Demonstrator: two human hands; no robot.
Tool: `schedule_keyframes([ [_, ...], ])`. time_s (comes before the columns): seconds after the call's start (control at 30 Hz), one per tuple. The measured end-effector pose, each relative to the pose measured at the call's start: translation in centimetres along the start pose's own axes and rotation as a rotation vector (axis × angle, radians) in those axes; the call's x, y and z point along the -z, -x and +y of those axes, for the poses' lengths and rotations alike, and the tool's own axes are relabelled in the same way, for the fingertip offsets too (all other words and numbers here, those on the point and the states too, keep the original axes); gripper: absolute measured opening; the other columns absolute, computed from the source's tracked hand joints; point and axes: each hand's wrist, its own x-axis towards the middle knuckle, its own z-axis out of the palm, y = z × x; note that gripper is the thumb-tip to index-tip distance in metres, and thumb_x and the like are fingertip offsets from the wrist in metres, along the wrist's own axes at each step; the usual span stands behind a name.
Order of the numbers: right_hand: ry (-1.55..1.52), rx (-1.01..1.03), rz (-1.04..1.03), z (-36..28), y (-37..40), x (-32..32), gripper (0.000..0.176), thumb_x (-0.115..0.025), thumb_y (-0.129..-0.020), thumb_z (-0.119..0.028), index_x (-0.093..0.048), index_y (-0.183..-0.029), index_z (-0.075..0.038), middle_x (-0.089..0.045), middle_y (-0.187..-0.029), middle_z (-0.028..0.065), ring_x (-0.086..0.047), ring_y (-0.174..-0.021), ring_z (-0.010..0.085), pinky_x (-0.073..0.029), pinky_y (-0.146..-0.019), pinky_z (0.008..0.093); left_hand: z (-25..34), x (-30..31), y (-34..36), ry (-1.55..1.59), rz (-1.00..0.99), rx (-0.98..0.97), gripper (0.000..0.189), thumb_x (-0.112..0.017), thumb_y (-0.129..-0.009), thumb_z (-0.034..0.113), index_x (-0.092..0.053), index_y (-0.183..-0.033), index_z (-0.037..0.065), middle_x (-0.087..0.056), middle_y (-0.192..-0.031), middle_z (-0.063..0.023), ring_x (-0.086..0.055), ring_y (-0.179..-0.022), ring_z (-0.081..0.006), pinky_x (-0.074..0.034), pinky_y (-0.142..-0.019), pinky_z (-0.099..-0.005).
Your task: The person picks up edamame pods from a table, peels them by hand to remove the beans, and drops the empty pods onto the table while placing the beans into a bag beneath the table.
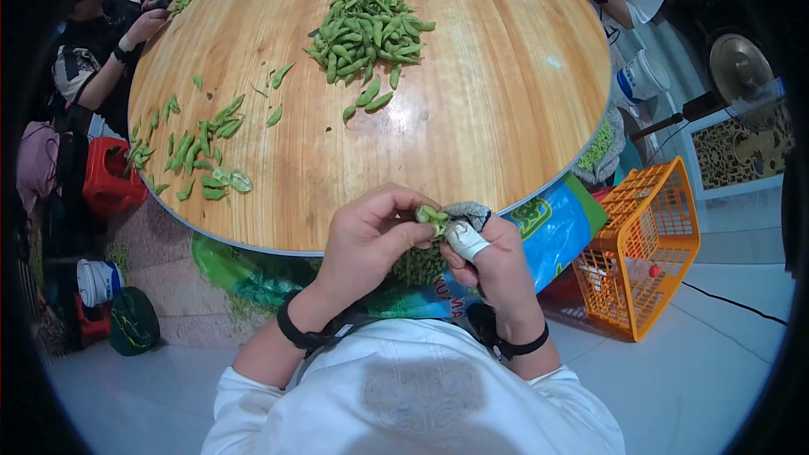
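Just past the table's near edge, over my lap, my left hand pinches a green pod between thumb and fingers. Touching the same pod from the other side is my right hand, its fingers bent, with white and grey coverings on some fingertips. The pod looks split, with green beans showing. Below the hands, partly hidden by them, lies a mass of green pieces on a blue and green plastic bag. Each wrist wears a black band.
A large pile of pods lies on the round wooden table; scattered pods are at left. Co-workers' hands are at the far left and upper right. An orange crate stands at right, a red container at left.
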Motion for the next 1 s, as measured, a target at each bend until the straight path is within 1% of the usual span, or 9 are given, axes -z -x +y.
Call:
schedule_keyframes([
  [0.13, -0.194, -0.102, -0.054, 0.3, -0.2, 0.7, 0.016, -0.052, -0.091, -0.015, -0.057, -0.096, -0.001, -0.051, -0.063, 0.0005, -0.038, -0.045, 0.004, -0.027, -0.039, 0.0185, -0.1, 0.5, -0.4, 0.236, -0.013, 0.172, 0.015, -0.057, -0.082, -0.005, -0.061, -0.096, -0.005, -0.06, -0.087, -0.0049, -0.058, -0.076, -0.0088, -0.05, -0.067, -0.0212],
  [0.2, 0.592, 0.165, 0.075, 0.8, -0.2, 0.7, 0.02, -0.056, -0.087, -0.013, -0.058, -0.099, 0.003, -0.053, -0.066, 0.0046, -0.048, -0.054, 0.0082, -0.04, -0.05, 0.0227, -0.3, 0.3, -0.2, 0.056, 0.062, 0.151, 0.023, -0.059, -0.08, -0.006, -0.057, -0.103, -0.004, -0.061, -0.086, -0.0058, -0.059, -0.075, -0.0099, -0.05, -0.066, -0.022],
  [0.3, 0.865, 0.343, 0.181, -0.9, 0.5, -0.4, 0.024, -0.062, -0.082, -0.013, -0.058, -0.099, 0.003, -0.054, -0.066, 0.0059, -0.049, -0.057, 0.01, -0.043, -0.055, 0.0251, 0.0, 0.3, 0.5, -0.163, 0.044, 0.021, 0.03, -0.059, -0.079, -0.008, -0.05, -0.107, -0.001, -0.06, -0.086, -0.0063, -0.059, -0.079, -0.01, -0.051, -0.067, -0.0217],
  [0.37, 0.798, 0.391, 0.187, -0.2, -0.2, 0.3, 0.02, -0.065, -0.081, -0.014, -0.06, -0.093, 0.001, -0.054, -0.065, 0.003, -0.047, -0.057, 0.0085, -0.042, -0.054, 0.0243, 0.1, -0.2, 1.0, -0.216, 0.01, 0.03, 0.031, -0.059, -0.078, -0.008, -0.049, -0.106, -0.001, -0.059, -0.084, -0.0064, -0.059, -0.078, -0.0098, -0.05, -0.066, -0.0215],
  [0.47, 0.569, 0.181, 0.029, -0.9, -0.1, 0.5, 0.016, -0.066, -0.082, -0.015, -0.061, -0.08, 0.0, -0.054, -0.062, -0.0013, -0.045, -0.056, 0.0052, -0.039, -0.051, 0.0226, 0.4, -0.4, 1.2, -0.316, -0.053, 0.017, 0.029, -0.061, -0.077, -0.008, -0.046, -0.101, 0.0, -0.059, -0.082, -0.0064, -0.059, -0.075, -0.0091, -0.05, -0.065, -0.021],
  [0.6, 0.484, 0.035, -0.013, -0.6, -0.3, 1.4, 0.013, -0.066, -0.081, -0.014, -0.062, -0.079, -0.002, -0.054, -0.062, -0.0018, -0.044, -0.052, 0.004, -0.035, -0.046, 0.0203, 1.1, -0.3, 1.7, -0.496, -0.152, -0.033, 0.027, -0.064, -0.075, -0.005, -0.049, -0.098, 0.002, -0.061, -0.079, -0.0089, -0.064, -0.073, -0.0158, -0.05, -0.064, -0.025],
  [0.67, 0.236, -0.052, -0.025, -0.4, -0.4, 1.6, 0.01, -0.064, -0.082, -0.013, -0.062, -0.079, -0.003, -0.054, -0.061, -0.0016, -0.042, -0.047, 0.0032, -0.03, -0.042, 0.0186, -0.1, -0.3, 1.6, -0.466, -0.157, -0.095, 0.025, -0.063, -0.075, -0.005, -0.051, -0.096, 0.001, -0.061, -0.079, -0.0085, -0.063, -0.073, -0.0154, -0.05, -0.064, -0.0249],
  [0.83, 0.069, -0.069, -0.011, 0.4, -0.4, 1.5, 0.01, -0.06, -0.084, -0.012, -0.06, -0.077, -0.004, -0.051, -0.058, -0.0007, -0.038, -0.043, 0.0042, -0.027, -0.039, 0.0194, -0.9, -0.4, 1.6, -0.36, -0.153, -0.088, 0.021, -0.062, -0.076, -0.005, -0.056, -0.095, 0.001, -0.06, -0.078, -0.0085, -0.062, -0.072, -0.0139, -0.049, -0.064, -0.0237],
  [1.0, -0.041, -0.053, 0.008, 1.0, -0.2, 1.7, 0.01, -0.059, -0.083, -0.012, -0.056, -0.077, -0.004, -0.051, -0.055, 0.0008, -0.037, -0.038, 0.005, -0.025, -0.037, 0.0194, -2.0, -0.7, 1.5, -0.417, -0.09, -0.323, 0.022, -0.062, -0.076, -0.005, -0.056, -0.097, 0.001, -0.059, -0.077, -0.006, -0.057, -0.066, -0.0108, -0.046, -0.058, -0.023],
])
